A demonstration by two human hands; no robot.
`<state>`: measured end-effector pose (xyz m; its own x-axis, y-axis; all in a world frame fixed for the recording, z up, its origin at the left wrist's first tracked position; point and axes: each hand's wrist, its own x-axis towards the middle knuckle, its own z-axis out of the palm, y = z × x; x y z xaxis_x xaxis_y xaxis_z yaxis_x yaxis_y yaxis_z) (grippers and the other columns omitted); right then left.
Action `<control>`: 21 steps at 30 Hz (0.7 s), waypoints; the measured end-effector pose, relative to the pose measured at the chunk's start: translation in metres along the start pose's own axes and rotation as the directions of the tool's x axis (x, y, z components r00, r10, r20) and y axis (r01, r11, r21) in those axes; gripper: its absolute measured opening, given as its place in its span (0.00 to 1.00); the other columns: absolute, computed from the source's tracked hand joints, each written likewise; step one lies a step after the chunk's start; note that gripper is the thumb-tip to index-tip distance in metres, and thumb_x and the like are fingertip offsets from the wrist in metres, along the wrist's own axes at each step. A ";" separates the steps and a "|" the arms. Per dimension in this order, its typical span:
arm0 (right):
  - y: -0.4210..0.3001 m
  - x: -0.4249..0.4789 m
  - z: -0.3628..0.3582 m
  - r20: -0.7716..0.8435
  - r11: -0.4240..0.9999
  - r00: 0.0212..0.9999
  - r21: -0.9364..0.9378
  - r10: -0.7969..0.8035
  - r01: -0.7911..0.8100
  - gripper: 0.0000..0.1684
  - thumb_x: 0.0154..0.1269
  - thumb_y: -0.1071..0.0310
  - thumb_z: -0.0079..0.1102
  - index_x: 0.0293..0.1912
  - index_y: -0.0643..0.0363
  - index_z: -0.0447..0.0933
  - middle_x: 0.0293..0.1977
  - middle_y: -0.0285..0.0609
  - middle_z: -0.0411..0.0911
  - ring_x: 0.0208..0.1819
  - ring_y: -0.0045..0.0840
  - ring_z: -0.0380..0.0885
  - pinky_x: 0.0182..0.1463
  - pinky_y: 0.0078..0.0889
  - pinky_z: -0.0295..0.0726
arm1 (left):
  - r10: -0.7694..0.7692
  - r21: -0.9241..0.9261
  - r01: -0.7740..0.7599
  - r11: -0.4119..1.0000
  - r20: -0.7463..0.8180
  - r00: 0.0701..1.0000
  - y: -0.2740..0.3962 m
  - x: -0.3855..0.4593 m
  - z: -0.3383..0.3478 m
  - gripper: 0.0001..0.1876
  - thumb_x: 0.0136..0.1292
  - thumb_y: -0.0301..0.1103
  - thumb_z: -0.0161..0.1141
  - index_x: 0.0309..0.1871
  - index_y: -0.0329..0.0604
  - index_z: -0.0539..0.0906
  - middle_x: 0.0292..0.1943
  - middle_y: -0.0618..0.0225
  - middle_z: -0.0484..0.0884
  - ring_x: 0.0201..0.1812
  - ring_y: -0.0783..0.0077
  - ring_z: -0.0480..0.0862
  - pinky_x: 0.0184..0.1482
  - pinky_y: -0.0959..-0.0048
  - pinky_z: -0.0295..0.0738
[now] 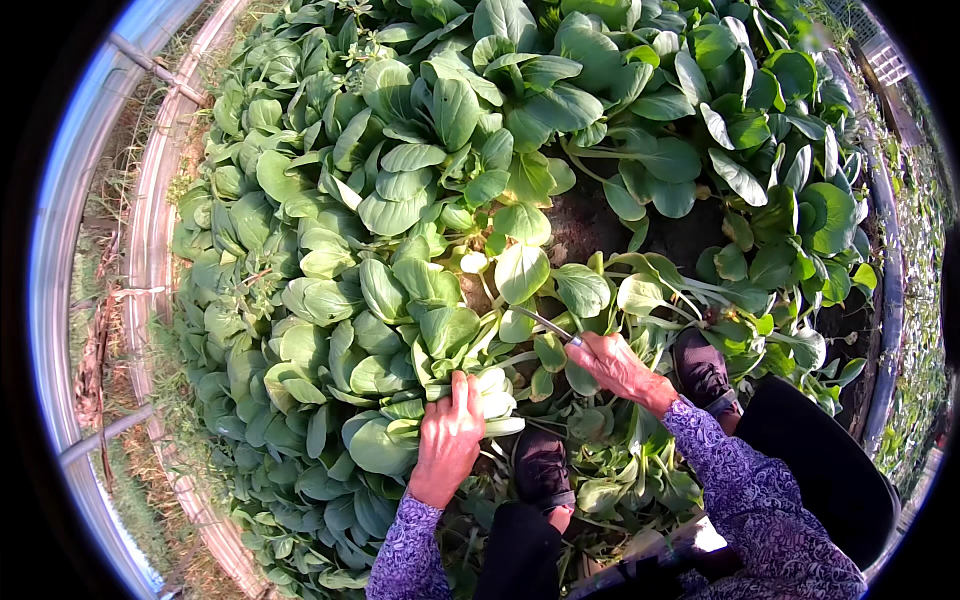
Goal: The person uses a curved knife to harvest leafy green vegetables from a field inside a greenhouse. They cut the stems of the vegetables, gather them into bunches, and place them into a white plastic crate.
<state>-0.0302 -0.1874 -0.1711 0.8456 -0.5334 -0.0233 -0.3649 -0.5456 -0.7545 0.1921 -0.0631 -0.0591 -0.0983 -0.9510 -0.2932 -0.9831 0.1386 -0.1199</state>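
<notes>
My left hand [450, 442] is closed around a head of bok choy [495, 394], its pale stem base pointing right and its leaves towards the bed. My right hand [619, 369] grips a small cutting tool with a narrow metal blade [541, 322]. The blade points up and left, among leaves at the edge of the standing bok choy [390, 292]. Whether its tip touches a stem cannot be made out. The tool's handle is mostly hidden in my fist. Loose leaves [600, 495] lie over the ground below my hands.
My dark shoes [541, 465] stand among the cut leaves. Bare soil [592, 225] shows between plants above my right hand. A dark pipe or hose [889, 300] runs along the right edge. Plastic sheeting [150, 247] and metal bars [105, 435] border the left. A pale crate [885, 64] sits at the upper right.
</notes>
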 end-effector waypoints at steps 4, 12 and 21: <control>-0.023 -0.004 -0.010 0.111 0.973 0.993 -0.231 0.049 -0.022 0.14 0.63 0.59 0.57 0.29 0.59 0.71 0.15 0.45 0.70 0.20 0.40 0.74 0.24 0.38 0.73 | 0.051 -0.022 -0.051 0.998 -0.013 0.999 0.008 -0.005 -0.014 0.25 0.48 0.22 0.55 0.54 0.29 0.71 0.60 0.51 0.68 0.31 0.67 0.78 0.37 0.70 0.74; 0.014 0.013 -0.044 0.009 0.753 0.804 0.344 0.594 -0.560 0.10 0.59 0.70 0.55 0.39 0.66 0.73 0.28 0.48 0.70 0.25 0.38 0.70 0.28 0.35 0.69 | 0.156 -0.114 -0.164 0.980 -0.075 0.985 0.026 -0.014 -0.059 0.21 0.51 0.25 0.54 0.51 0.30 0.73 0.65 0.51 0.64 0.25 0.74 0.76 0.33 0.76 0.75; -0.039 -0.024 -0.033 -0.071 0.989 0.997 -0.138 0.039 -0.049 0.22 0.64 0.52 0.54 0.29 0.64 0.71 0.18 0.46 0.71 0.22 0.38 0.74 0.29 0.36 0.73 | 0.192 -0.389 -0.179 0.904 -0.006 0.981 0.014 -0.037 -0.117 0.27 0.46 0.26 0.57 0.55 0.33 0.72 0.51 0.55 0.75 0.32 0.67 0.81 0.35 0.70 0.77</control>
<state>-0.0493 -0.1744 -0.1199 0.8007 -0.5991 -0.0060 -0.4558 -0.6027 -0.6550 0.1642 -0.0583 0.0608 -0.2860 -0.9084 -0.3049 -0.9309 0.1880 0.3132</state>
